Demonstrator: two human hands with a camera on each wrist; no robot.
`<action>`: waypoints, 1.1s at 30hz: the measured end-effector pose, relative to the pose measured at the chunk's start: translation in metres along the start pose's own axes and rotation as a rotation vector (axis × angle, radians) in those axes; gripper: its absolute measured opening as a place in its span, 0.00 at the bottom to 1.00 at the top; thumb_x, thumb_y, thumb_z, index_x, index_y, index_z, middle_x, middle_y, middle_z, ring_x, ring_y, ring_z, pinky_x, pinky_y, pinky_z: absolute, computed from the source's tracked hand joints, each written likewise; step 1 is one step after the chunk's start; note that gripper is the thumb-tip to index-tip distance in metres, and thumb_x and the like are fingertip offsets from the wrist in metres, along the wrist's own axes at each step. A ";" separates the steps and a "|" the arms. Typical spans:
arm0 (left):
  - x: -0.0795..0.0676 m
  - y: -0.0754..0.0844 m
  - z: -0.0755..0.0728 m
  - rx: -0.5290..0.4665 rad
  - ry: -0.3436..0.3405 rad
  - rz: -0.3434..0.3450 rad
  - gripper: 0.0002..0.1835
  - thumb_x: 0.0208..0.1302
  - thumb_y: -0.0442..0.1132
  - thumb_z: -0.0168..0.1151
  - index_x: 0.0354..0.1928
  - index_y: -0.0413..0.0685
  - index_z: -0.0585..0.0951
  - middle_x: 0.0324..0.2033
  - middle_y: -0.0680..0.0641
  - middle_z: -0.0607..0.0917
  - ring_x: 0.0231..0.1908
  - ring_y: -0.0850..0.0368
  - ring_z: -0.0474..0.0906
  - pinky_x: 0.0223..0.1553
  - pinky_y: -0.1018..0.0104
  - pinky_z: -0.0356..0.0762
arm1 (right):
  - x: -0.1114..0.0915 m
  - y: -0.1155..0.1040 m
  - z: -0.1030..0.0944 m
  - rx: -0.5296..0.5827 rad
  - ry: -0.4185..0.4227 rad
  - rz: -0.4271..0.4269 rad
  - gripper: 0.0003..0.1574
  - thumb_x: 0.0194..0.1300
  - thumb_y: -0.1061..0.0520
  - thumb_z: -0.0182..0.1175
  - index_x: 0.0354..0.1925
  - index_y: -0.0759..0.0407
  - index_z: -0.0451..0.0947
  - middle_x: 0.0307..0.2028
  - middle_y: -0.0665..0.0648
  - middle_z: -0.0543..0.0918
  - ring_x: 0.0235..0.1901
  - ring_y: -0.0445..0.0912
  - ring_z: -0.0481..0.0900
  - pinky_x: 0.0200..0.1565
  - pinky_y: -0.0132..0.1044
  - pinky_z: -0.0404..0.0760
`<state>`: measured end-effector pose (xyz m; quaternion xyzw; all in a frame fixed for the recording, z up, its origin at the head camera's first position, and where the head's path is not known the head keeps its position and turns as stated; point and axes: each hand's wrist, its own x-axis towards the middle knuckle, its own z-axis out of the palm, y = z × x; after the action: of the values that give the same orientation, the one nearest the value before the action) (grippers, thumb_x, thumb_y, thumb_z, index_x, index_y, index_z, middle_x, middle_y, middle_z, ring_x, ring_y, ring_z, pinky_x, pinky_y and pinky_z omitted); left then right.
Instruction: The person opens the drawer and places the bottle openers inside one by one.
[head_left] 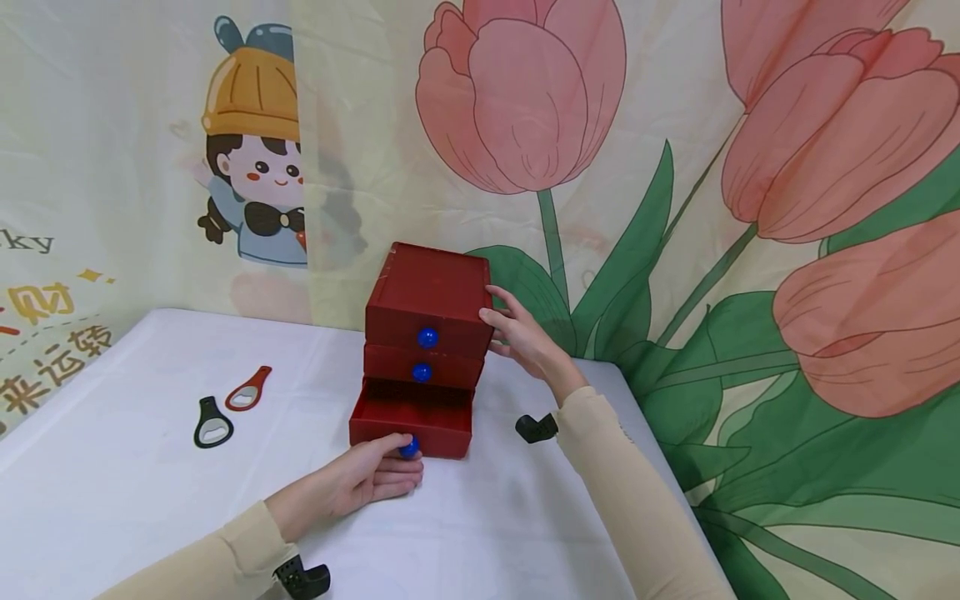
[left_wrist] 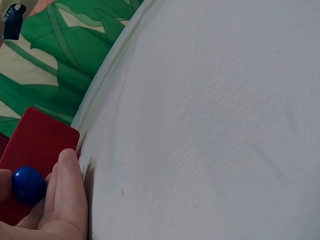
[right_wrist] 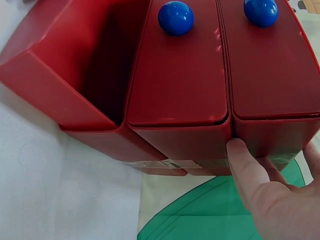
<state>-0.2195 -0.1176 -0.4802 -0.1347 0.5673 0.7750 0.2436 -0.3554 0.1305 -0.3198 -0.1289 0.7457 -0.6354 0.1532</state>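
A red drawer box (head_left: 427, 283) with three stacked drawers stands on the table, each drawer fronted by a round blue knob. The bottom drawer (head_left: 375, 429) is pulled out and its visible inside holds nothing. My left hand (head_left: 367, 479) pinches the bottom drawer's blue knob (left_wrist: 29, 185) between thumb and fingers. Against the right side of the box rests my right hand (head_left: 528, 337), its fingers fairly straight. In the right wrist view its thumb (right_wrist: 245, 162) touches the side by the seam between the upper two drawers, which are closed.
Left of the box lie a black bottle opener (head_left: 213, 425) and a red bottle opener (head_left: 249, 389) on the white tablecloth (head_left: 300, 417). A printed curtain with tulips (head_left: 525, 92) hangs behind the table. Each wrist carries a small black camera (head_left: 537, 428).
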 end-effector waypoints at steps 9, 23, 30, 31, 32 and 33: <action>-0.006 -0.004 0.000 0.018 -0.016 -0.004 0.31 0.78 0.53 0.62 0.63 0.29 0.77 0.48 0.37 0.91 0.50 0.42 0.90 0.55 0.50 0.87 | 0.000 0.001 0.000 -0.002 0.003 -0.002 0.43 0.82 0.48 0.57 0.85 0.38 0.50 0.76 0.61 0.64 0.68 0.64 0.74 0.72 0.58 0.73; -0.017 -0.011 -0.002 0.046 -0.058 -0.015 0.32 0.79 0.54 0.61 0.64 0.28 0.76 0.48 0.37 0.91 0.50 0.42 0.90 0.56 0.51 0.86 | 0.001 0.002 0.000 0.005 0.001 0.000 0.43 0.82 0.48 0.57 0.85 0.37 0.50 0.77 0.61 0.62 0.69 0.64 0.74 0.73 0.58 0.72; -0.022 -0.014 -0.003 0.077 -0.100 0.001 0.31 0.80 0.53 0.60 0.64 0.27 0.77 0.47 0.37 0.91 0.49 0.44 0.91 0.55 0.51 0.87 | 0.000 0.002 0.000 -0.001 0.000 -0.007 0.43 0.82 0.48 0.57 0.85 0.38 0.50 0.77 0.61 0.62 0.69 0.64 0.74 0.73 0.59 0.72; -0.022 -0.014 -0.004 0.081 -0.103 0.002 0.31 0.79 0.52 0.60 0.63 0.28 0.77 0.47 0.37 0.91 0.49 0.44 0.91 0.55 0.51 0.87 | 0.000 0.001 0.000 -0.002 0.000 -0.007 0.43 0.82 0.48 0.57 0.85 0.38 0.50 0.77 0.61 0.62 0.69 0.64 0.74 0.73 0.59 0.72; -0.022 -0.014 -0.004 0.084 -0.106 0.003 0.31 0.79 0.52 0.60 0.63 0.28 0.77 0.47 0.37 0.91 0.50 0.43 0.91 0.55 0.51 0.87 | 0.000 0.001 0.000 -0.002 0.000 -0.006 0.43 0.82 0.48 0.57 0.85 0.37 0.50 0.77 0.61 0.62 0.69 0.64 0.74 0.73 0.59 0.72; -0.023 -0.014 -0.004 0.085 -0.108 0.004 0.30 0.79 0.52 0.60 0.63 0.28 0.77 0.47 0.37 0.91 0.50 0.43 0.90 0.56 0.51 0.86 | -0.001 0.001 0.000 -0.003 0.000 -0.006 0.43 0.82 0.48 0.56 0.85 0.37 0.50 0.77 0.61 0.62 0.69 0.64 0.74 0.73 0.59 0.72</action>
<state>-0.1933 -0.1229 -0.4816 -0.0812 0.5861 0.7567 0.2780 -0.3547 0.1308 -0.3210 -0.1314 0.7463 -0.6348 0.1511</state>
